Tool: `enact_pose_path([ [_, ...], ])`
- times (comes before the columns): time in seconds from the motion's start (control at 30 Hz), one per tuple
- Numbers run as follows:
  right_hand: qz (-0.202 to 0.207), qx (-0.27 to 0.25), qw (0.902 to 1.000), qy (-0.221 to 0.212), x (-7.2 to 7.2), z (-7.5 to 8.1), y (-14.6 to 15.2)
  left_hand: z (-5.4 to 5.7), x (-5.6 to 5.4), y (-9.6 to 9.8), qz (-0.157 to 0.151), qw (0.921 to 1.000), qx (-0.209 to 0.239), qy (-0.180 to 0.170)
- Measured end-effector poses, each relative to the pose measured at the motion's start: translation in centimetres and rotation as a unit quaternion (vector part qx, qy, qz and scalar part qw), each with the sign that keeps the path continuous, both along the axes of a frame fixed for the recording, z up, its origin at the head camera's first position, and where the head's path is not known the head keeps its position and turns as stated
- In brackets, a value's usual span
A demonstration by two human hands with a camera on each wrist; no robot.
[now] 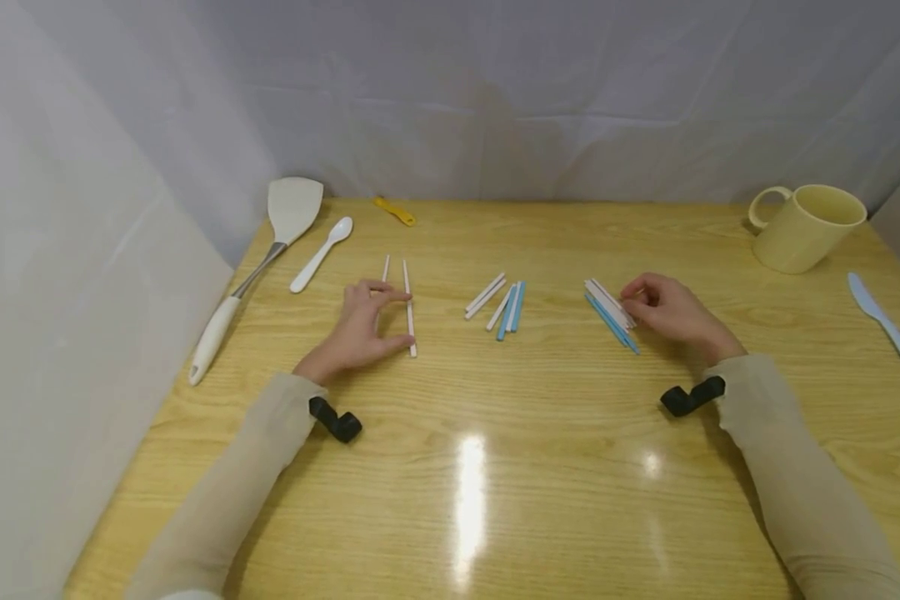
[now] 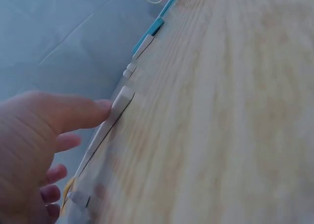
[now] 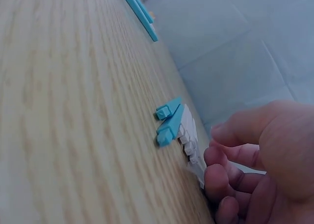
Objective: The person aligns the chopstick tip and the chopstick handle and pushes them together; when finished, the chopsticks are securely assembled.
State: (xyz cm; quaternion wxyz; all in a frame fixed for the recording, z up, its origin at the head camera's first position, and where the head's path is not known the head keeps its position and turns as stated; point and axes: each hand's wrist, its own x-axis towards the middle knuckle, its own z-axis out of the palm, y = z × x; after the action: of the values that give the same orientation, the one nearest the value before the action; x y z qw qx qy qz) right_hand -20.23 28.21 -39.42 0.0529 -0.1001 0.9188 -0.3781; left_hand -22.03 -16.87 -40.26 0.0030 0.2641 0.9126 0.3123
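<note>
My left hand [image 1: 360, 329] has its thumb and index finger against a long white chopstick [image 1: 411, 333], the thumb near the thick end. A second white chopstick [image 1: 386, 267] runs partly hidden behind that hand. In the left wrist view, the thumb tip meets the chopstick's side [image 2: 114, 113]. My right hand [image 1: 671, 312], fingers loosely bent, rests beside a slanted bundle of white chopstick pieces [image 1: 606, 298] and blue pointed pieces [image 1: 609, 321]. The right wrist view puts its fingertips right at the outermost white pieces [image 3: 187, 135], with nothing visible between thumb and fingers.
Between the hands lie short white pieces [image 1: 485, 296] and blue pieces [image 1: 519, 307]. A spatula [image 1: 294, 208], a white spoon [image 1: 318, 258] and a small yellow utensil [image 1: 395, 211] are at the left. At the right are a yellow mug [image 1: 798, 237] and a pale blue knife [image 1: 888, 329].
</note>
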Motion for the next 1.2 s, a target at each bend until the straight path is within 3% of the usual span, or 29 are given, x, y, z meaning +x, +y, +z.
enact_pose_path([
  [0.23, 0.005, 0.034, 0.9993, -0.013, 0.0, 0.1, -0.2, 0.1, 0.2, 0.0, -0.004, 0.9981, -0.062, 0.002],
  [0.57, -0.001, 0.076, 0.9967, -0.029, 0.4, 0.6, -1.2, 0.0, 0.2, -0.2, -0.009, 0.9969, -0.073, 0.025],
  [0.8, -0.021, 0.099, 0.9943, -0.034, 0.6, 0.7, -1.7, -0.3, -0.2, -1.5, -0.015, 0.9974, -0.070, -0.007],
  [1.2, -0.042, 0.131, 0.9902, -0.026, 0.9, 1.1, -2.4, -0.6, -0.9, -4.0, 0.006, 0.9974, -0.058, -0.042],
])
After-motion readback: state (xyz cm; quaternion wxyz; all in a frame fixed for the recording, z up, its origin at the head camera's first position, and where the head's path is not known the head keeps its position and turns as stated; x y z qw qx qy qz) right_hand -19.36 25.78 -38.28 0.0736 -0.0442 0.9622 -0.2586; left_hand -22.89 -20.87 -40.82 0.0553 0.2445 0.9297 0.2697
